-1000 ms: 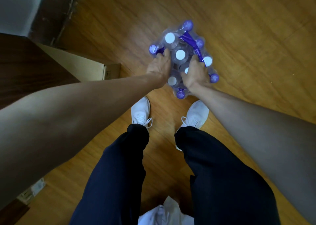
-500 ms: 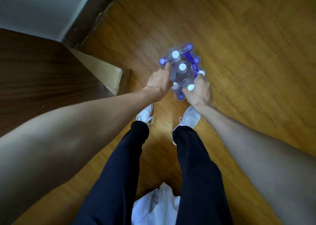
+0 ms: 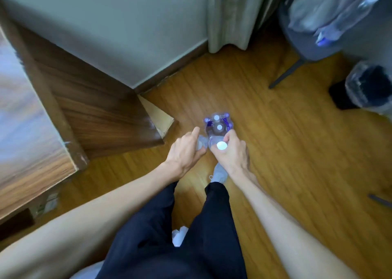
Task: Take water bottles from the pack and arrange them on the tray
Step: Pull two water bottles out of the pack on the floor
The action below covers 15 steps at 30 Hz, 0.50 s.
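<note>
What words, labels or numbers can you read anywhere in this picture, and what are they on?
None can be read.
Pack of water bottles on the floor: purple patches on the wrap, too blurred to read.
Bottle in the right hand: plain white cap, no text visible.
Large bottle at the upper right: a blue and white label, blurred.
Small white item low on the left by the wooden furniture: print too small to read.

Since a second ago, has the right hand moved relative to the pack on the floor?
Yes. The right hand has come up off the pack toward the person's feet, now gripping a white-capped bottle at the pack's near edge.
</note>
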### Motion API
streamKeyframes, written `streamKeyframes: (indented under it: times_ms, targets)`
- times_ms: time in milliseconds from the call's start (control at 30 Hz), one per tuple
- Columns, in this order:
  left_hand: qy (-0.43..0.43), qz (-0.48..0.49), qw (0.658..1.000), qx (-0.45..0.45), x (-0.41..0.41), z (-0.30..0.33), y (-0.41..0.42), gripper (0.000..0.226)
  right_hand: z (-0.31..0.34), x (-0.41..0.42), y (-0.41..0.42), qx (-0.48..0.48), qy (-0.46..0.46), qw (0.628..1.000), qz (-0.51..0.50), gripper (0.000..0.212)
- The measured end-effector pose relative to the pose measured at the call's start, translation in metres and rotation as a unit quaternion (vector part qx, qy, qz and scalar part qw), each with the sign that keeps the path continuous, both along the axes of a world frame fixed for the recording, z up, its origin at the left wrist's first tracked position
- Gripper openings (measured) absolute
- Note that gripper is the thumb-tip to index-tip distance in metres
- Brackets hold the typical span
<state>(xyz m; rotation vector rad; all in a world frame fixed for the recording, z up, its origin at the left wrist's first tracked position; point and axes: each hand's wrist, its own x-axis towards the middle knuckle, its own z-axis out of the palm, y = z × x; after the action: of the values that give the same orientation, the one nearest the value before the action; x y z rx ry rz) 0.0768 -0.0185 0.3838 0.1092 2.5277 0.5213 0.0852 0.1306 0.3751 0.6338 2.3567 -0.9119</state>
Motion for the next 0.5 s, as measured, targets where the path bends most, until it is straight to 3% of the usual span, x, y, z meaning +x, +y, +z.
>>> streamKeyframes:
  times_ms: [267,500]
  targets:
    - [0.111,0.153,0.980,0.059,0.077,0.151,-0.031,0.031,0.152,0.039,-0.023,-0.018,0.109,0.975,0.192,0.031]
    - [0.113,0.359,0.924,0.065,0.153,0.225,-0.076,0.024,0.218,0.059,-0.077,-0.050,0.157,0.925,0.344,0.025]
